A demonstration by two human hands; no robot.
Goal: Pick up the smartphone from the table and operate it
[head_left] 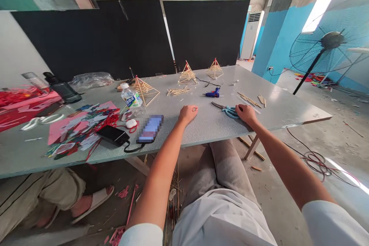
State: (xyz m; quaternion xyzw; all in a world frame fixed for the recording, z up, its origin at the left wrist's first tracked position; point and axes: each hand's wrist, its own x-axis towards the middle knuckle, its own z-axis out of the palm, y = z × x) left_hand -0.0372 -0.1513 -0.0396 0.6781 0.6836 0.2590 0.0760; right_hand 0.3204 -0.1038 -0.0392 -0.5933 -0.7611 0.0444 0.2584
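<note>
At the far left of the grey table, red and pink paper scraps lie in a heap, with a black power bank and a phone just beside them near the front edge. Behind these stand a water bottle and a stick pyramid; two more pyramids sit farther back.

The left hand rests on bare tabletop, fingers curled into a loose fist, holding nothing that can be seen. To its right, past a blue glue gun, the right hand lies palm down against the blue-handled scissors, touching the handles; whether the fingers are through the loops cannot be told.

The scissors lie flat between the two hands, the handles a pale teal, the dark blades closed and pointing left toward the glue gun (the tips look narrow and sharp). A careless pull could probably drag the blades across the left hand's side of the table, or sweep the loose wooden sticks just behind off the right edge. The glue gun's cord trails close by, and a snag on it might well tug the gun into the nearest pyramids.
</note>
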